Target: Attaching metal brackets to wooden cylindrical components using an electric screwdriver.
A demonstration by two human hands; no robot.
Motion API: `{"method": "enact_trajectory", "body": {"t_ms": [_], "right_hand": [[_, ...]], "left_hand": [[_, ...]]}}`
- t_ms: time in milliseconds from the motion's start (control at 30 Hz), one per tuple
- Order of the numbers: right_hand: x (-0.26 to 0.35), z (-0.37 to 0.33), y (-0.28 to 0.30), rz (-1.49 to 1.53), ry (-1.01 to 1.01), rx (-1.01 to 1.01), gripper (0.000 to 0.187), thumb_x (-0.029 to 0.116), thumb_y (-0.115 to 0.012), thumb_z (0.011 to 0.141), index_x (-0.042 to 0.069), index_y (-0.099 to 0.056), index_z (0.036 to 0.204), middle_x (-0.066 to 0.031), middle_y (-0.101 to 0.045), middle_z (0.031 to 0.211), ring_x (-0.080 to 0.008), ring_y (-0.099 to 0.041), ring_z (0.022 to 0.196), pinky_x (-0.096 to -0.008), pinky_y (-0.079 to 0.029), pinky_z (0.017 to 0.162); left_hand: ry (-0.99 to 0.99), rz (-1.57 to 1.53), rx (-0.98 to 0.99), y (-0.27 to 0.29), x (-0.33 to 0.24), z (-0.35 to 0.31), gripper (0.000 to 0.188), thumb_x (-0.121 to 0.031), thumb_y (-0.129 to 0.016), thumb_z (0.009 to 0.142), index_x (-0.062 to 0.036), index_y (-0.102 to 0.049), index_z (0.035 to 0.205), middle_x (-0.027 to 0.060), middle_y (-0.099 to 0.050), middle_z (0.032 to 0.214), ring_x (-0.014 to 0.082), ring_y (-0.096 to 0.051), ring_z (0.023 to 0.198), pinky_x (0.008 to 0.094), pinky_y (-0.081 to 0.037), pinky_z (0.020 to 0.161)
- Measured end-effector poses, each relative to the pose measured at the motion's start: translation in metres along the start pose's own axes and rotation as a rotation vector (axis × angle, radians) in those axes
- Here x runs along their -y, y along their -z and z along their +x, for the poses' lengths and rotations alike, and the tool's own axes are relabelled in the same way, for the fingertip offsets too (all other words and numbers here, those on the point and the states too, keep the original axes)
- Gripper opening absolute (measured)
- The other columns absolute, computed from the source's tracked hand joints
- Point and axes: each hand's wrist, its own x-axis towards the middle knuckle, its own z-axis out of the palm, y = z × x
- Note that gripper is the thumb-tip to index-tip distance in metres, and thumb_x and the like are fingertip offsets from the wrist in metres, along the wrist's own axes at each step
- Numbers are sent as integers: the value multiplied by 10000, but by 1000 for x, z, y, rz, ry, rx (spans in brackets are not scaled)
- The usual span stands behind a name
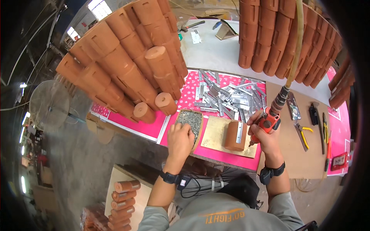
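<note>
My left hand [180, 139] is at the near side of a shallow box of small metal screws [190, 118]. Its fingers are curled down into the screws, and what the fingertips hold is hidden. My right hand [265, 134] grips a red air screwdriver [270, 119], whose hose rises from its back end and whose bit points down toward me. Between the hands, a brown cylinder [232, 136] lies on a pale wooden board [211, 133]. A metal strip [239, 133] sits along the cylinder's upper side, apart from the screwdriver bit.
Loose metal strips [227, 96] are heaped beyond the board. Tall stacks of brown cylinders [115, 54] stand at the left, with more [266, 38] at the back right. Yellow-handled pliers [302, 134] and a hammer [319, 123] lie right. Finished-looking cylinders [125, 194] rest on a lower surface.
</note>
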Motion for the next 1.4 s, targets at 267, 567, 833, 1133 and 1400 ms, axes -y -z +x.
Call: {"method": "enact_trajectory", "body": {"t_ms": [267,567,833,1133,1400], "right_hand": [[4,4,4,-26,37,33,184,-60,-642,782,7,-609,950,-46,-661,861,-66,-594,673,-210,-480,551],[20,7,5,-57,9,54,160,-33,-621,793,11,-637,946,-38,-651,794,-78,-600,596,-224,-467,487],[51,12,-4,127,129,151,219,-43,-631,786,-9,-619,1002,-88,-677,906,-126,-659,762,-278,-557,684],[55,9,-14,299,121,147,274,-71,-608,787,-26,-600,1057,-114,-672,917,-138,-658,729,-287,-561,640],[52,7,-17,311,120,126,253,-66,-605,756,-34,-613,1007,-107,-669,889,-130,-643,693,-278,-541,623]], "left_hand": [[469,-918,-88,-3,-2,-3,102,11,-554,955,-19,-569,1052,119,-717,848,126,-675,683,229,-498,542],[490,-1498,83,-7,-36,-6,170,-48,-582,994,-16,-545,1156,211,-693,1099,255,-710,986,312,-602,789],[361,-1505,466,-18,-98,-17,292,-53,-562,1013,47,-536,1286,199,-680,1173,251,-682,1086,326,-577,905],[280,-1476,375,-26,-116,-32,181,-45,-574,1008,73,-590,1145,183,-703,1125,239,-700,1046,336,-598,875],[238,-1479,338,-26,-120,-37,180,-23,-559,1011,81,-579,1156,175,-704,1108,209,-696,1046,299,-567,913]]}}
